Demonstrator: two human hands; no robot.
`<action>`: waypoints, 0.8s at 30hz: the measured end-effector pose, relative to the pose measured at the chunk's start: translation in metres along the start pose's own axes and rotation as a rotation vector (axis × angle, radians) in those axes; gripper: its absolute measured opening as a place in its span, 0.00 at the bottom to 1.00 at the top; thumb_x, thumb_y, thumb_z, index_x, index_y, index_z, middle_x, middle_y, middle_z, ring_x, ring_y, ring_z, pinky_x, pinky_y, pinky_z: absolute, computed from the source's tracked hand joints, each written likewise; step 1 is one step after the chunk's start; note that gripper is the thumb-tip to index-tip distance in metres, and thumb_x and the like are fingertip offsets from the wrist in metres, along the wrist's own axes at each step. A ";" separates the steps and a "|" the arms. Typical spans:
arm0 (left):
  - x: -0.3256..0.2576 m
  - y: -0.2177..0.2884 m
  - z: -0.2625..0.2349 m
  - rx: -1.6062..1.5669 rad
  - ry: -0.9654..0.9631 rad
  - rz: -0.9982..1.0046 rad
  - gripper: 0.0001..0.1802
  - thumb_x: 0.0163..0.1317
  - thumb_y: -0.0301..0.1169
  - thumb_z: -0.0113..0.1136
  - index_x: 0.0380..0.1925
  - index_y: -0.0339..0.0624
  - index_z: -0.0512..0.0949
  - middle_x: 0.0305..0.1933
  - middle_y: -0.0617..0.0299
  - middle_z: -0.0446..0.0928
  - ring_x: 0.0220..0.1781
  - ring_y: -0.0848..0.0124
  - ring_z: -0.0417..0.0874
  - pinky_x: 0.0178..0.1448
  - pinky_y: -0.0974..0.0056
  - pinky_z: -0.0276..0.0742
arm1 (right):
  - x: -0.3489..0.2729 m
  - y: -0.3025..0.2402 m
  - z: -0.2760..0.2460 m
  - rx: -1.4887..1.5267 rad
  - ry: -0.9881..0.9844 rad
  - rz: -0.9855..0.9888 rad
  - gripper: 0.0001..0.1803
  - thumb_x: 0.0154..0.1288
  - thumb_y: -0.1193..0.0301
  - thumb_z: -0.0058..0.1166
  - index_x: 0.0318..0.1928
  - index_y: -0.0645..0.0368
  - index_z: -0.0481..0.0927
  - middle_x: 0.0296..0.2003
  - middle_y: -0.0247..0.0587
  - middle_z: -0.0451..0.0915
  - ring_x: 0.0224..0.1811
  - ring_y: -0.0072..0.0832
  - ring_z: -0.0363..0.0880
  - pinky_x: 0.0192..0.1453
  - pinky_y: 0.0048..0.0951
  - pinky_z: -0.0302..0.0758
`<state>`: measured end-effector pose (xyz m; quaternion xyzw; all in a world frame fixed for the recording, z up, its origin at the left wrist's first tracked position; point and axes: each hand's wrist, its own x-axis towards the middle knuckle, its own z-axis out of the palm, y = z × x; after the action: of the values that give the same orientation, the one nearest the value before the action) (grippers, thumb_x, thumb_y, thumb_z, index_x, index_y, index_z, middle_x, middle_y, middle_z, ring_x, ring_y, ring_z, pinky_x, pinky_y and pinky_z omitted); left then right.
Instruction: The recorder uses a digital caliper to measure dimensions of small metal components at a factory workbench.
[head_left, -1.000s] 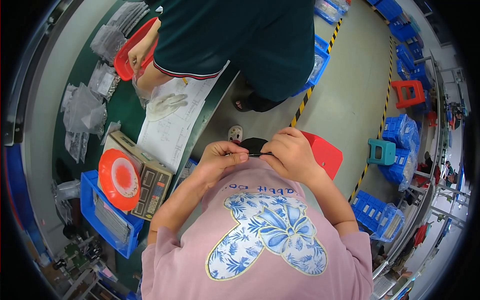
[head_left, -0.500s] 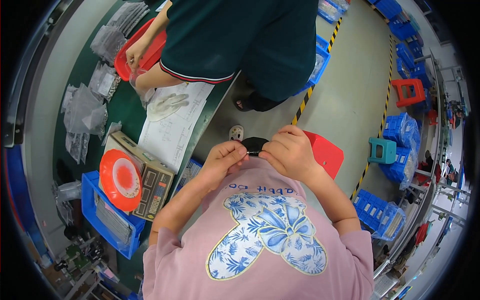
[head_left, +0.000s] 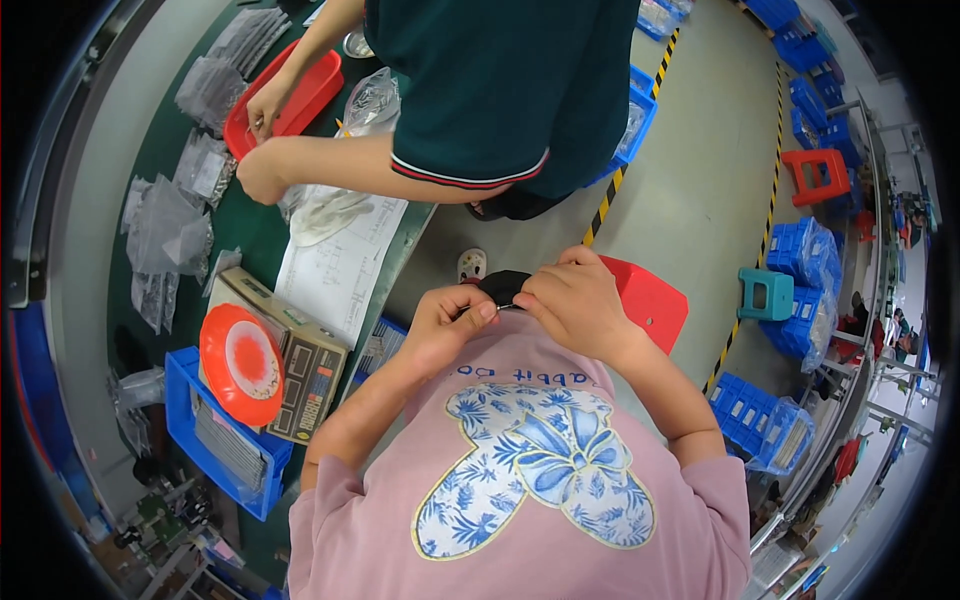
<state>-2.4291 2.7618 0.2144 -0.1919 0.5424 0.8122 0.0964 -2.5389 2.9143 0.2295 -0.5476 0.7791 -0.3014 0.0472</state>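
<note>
A thin, silvery, pin-like piece point(head_left: 506, 306) spans the gap between my two hands, close in front of my shirt. Thumb and fingers of my left hand point(head_left: 445, 322) pinch its left end. My right hand point(head_left: 578, 305) is closed on the other end, fingers curled. The piece is too small to name, and the fingers cover its ends. Just beyond it shows a dark rounded shape point(head_left: 507, 285), partly behind my fingers.
To the left, a green table point(head_left: 250, 235) bears an orange-red plate point(head_left: 242, 363) on a cardboard box point(head_left: 305, 400), a blue crate point(head_left: 190, 440), drawing sheets point(head_left: 335, 275) and a glove point(head_left: 328, 215). A co-worker's hands point(head_left: 265, 170) are by a red tray point(head_left: 320, 95). A red stool point(head_left: 650, 310) stands right.
My hands stay in nearly the same place, with the fingers slightly shifted around the thin piece. The co-worker's nearer arm has swung across the table toward the red tray, and their body has shifted.
</note>
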 end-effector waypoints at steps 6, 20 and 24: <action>0.004 0.000 -0.004 -0.058 -0.018 -0.107 0.09 0.54 0.31 0.52 0.20 0.38 0.72 0.16 0.71 0.64 0.17 0.84 0.57 0.20 0.78 0.50 | 0.004 0.002 -0.005 -0.025 0.073 -0.118 0.07 0.44 0.69 0.54 0.22 0.54 0.70 0.19 0.33 0.70 0.23 0.28 0.70 0.38 0.30 0.63; 0.009 0.004 -0.006 -0.019 -0.049 -0.191 0.08 0.54 0.32 0.52 0.22 0.39 0.73 0.22 0.66 0.71 0.20 0.84 0.63 0.21 0.80 0.55 | 0.001 0.002 0.004 0.087 0.015 -0.005 0.06 0.46 0.67 0.53 0.23 0.54 0.71 0.18 0.33 0.70 0.22 0.29 0.69 0.35 0.29 0.63; 0.011 0.005 -0.007 -0.084 -0.079 -0.215 0.08 0.53 0.32 0.53 0.22 0.39 0.73 0.21 0.67 0.70 0.20 0.84 0.63 0.20 0.80 0.54 | 0.000 0.006 0.003 0.067 -0.019 -0.074 0.06 0.46 0.67 0.53 0.24 0.54 0.72 0.18 0.33 0.71 0.23 0.31 0.68 0.34 0.30 0.62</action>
<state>-2.4389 2.7527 0.2114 -0.2205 0.4798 0.8263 0.1961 -2.5423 2.9143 0.2243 -0.5771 0.7473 -0.3236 0.0615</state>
